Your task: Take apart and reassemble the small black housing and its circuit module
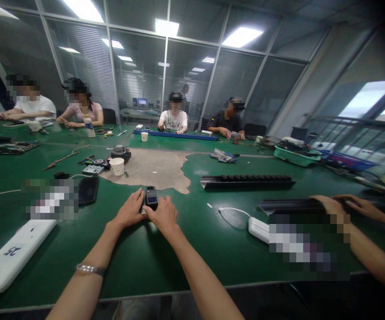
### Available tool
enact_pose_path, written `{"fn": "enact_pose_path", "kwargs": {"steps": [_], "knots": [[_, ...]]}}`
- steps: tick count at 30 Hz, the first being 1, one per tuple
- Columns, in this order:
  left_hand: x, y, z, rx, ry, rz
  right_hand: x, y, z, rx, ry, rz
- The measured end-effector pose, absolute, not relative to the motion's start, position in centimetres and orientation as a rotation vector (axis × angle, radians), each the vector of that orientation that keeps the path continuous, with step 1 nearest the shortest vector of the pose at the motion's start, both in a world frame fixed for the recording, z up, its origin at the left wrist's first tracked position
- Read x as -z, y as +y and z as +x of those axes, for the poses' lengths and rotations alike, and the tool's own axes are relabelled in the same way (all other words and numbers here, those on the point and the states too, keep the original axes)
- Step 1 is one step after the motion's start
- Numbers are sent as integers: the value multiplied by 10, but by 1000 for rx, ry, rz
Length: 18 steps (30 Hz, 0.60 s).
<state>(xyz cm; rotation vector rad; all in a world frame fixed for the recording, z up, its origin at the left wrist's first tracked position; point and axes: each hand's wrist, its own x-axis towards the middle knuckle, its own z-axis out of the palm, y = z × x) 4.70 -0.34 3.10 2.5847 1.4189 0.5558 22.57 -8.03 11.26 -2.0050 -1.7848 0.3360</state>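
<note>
A small dark device (151,195) is held near the front middle of the tabletop (192,271), between the two hands. Its left side is met by the fingers of the left hand (131,208), and the thumb of the right hand (163,215) is laid across its near end. It is probably pressed from both sides so that it cannot slip. Its front is turned up toward the person, perhaps so that it can be seen well. Both hands are set close together, with only the device between them; how the hidden fingers are bent cannot be told.

Bare space is left around the wrists, so the arms are not bumped. To the left, a white power strip (29,244) and a black phone (88,190) are placed out of the way. A paper cup (117,167) is stood upright farther back, maybe so that it is not knocked over. To the right, a dark rail (289,206) is touched by another person's hands (329,203).
</note>
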Motion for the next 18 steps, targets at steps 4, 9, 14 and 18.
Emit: {"fn": "enact_pose_path", "kwargs": {"steps": [4,9,14,18], "knots": [[-35,-5,48,-543,1432,2588,-111,-78,222,-382,-1764,-1996],[-35,-5,48,-525,1443,2591,-103,-80,220,-365,-1708,-1974],[-33,-4,48,-594,1415,2596,-108,-80,219,-347,-1678,-1914],[-32,-4,48,-588,1432,2583,-120,-77,227,-250,-1618,-1777]]}}
